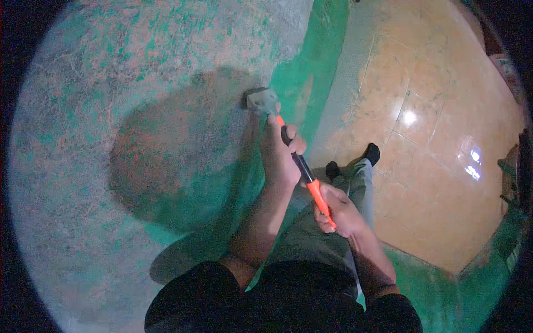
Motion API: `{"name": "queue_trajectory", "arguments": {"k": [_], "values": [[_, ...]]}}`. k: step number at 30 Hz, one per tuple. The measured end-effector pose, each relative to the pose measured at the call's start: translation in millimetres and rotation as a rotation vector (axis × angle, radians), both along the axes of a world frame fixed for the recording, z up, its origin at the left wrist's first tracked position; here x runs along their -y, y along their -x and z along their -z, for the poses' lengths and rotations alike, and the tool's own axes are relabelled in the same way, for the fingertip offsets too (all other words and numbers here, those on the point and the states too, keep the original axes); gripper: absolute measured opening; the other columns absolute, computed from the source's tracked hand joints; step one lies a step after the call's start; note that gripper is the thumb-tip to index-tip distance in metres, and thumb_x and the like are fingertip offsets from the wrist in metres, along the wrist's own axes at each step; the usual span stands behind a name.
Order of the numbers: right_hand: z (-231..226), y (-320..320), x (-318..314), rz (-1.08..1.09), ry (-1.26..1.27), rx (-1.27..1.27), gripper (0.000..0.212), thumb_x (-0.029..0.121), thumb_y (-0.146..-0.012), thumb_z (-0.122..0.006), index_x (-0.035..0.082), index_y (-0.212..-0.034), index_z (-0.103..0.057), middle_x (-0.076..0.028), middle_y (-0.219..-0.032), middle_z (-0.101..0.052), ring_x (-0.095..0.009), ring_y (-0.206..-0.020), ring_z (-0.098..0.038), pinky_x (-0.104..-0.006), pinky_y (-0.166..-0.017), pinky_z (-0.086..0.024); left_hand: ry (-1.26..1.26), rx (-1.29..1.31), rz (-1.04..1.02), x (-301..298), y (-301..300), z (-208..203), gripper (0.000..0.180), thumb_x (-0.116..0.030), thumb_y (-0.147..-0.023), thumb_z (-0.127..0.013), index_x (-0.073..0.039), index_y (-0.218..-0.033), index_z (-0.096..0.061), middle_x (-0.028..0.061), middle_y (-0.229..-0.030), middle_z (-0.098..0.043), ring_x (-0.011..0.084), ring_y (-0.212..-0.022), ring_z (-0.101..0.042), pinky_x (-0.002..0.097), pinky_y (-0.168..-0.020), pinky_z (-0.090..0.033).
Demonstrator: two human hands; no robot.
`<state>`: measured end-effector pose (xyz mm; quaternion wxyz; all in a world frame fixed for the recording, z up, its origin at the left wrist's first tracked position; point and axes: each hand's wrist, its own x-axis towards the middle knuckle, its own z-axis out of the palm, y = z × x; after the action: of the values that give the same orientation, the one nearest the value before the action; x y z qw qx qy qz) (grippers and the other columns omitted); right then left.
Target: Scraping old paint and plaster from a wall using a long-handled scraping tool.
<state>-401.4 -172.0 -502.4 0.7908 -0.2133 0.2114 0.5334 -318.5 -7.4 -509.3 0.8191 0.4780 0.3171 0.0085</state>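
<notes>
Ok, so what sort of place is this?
Likely a room indoors, perhaps in a home: there's a glossy tiled floor, a wall with patchy green paint, and what looks like an orange-and-black scraper held up close to it.

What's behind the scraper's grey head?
Around the broad grey scraper head: worn, mottled grey-green wall surface to its left, a more solid green painted band to its right. The patch directly behind is covered, so unseen.

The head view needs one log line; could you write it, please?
left hand: around long-handled scraper, nearer grey head | right hand: around orange grip | grey head: at patchy green wall, contact unclear
</notes>
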Motion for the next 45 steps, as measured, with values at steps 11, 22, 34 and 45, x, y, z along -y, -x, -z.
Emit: {"name": "queue_trajectory", "arguments": {"k": [11,22,34,45], "values": [[-4.9,-0.3,-4.5,0.006,0.06,0.02,0.035,0.036,-0.105,-0.036,0.011,-0.121,-0.054,-0.002,-0.053,-0.041,-0.01,-0.036,-0.035,-0.0248,-0.032,-0.027,0.015,-0.025,-0.009,-0.9,-4.4,-3.5,0.041,-0.043,-0.101,-0.047,-0.012,-0.128,-0.049,-0.0015,-0.072,-0.043,0.0078,-0.051,-0.038,0.0252,-0.048,-0.034],[24.7,28.6,-17.8,0.054,0.117,0.149,0.044,0.038,-0.104,-0.043,0.014,-0.141,-0.042,-0.003,-0.064,-0.048,-0.011,-0.045,-0.043,-0.0244,-0.038,-0.034,0.166,0.001,0.056,-11.2,8.3,14.9,0.046,-0.047,-0.101,-0.047,-0.014,-0.133,-0.047,-0.003,-0.07,-0.044,0.007,-0.05,-0.037,0.0237,-0.049,-0.033],[42.4,18.8,-28.8,0.27,0.08,0.054,0.053,0.038,-0.102,-0.045,0.014,-0.148,-0.034,-0.001,-0.063,-0.049,-0.01,-0.042,-0.041,-0.0233,-0.036,-0.031,0.379,-0.068,0.163,-18.9,-25.7,44.1,0.042,-0.043,-0.102,-0.046,-0.019,-0.137,-0.044,-0.0015,-0.069,-0.043,0.0089,-0.05,-0.036,0.0263,-0.049,-0.035],[26.4,3.5,-22.5,0.174,0.279,0.079,0.035,0.044,-0.101,-0.047,0.013,-0.118,-0.054,0.0,-0.061,-0.049,-0.008,-0.038,-0.038,-0.0225,-0.033,-0.026,0.354,-0.179,0.115,-11.9,-31.4,42.5,0.041,-0.044,-0.103,-0.042,-0.02,-0.136,-0.044,-0.0011,-0.07,-0.041,0.0092,-0.051,-0.033,0.0263,-0.05,-0.033]]}}
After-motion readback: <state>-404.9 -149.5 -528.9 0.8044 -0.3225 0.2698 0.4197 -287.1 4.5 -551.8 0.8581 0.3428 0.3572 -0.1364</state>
